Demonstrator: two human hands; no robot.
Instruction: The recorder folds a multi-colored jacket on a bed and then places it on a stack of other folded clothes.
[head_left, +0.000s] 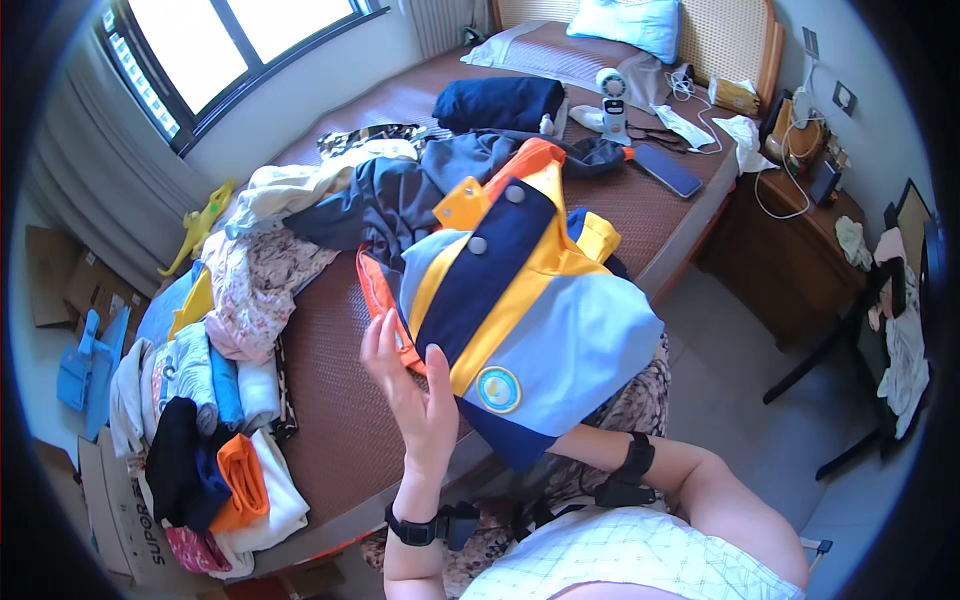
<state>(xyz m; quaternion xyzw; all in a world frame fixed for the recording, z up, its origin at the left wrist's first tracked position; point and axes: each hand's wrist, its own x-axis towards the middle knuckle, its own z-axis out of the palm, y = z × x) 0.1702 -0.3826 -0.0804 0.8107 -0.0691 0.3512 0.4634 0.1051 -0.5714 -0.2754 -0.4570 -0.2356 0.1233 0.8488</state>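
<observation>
A folded jacket (555, 337) in light blue, navy and yellow, with snap buttons and a round badge, is held up before me above the bed's near edge. My left hand (416, 397) is at the jacket's left edge, palm showing and fingers apart. Its thumb overlaps the edge of the navy front strip; whether it touches is unclear. My right forearm reaches under the jacket, which hides my right hand. An orange garment part (382, 300) shows behind the jacket's left side, and a dark grey garment (397, 202) lies on the bed beyond.
Folded clothes (217, 435) are stacked along the bed's left edge, beside a floral garment (255, 292). Farther back lie a navy roll of cloth (499, 103), a handheld fan (614, 105) and a phone (666, 171). A wooden cabinet (780, 262) stands at right.
</observation>
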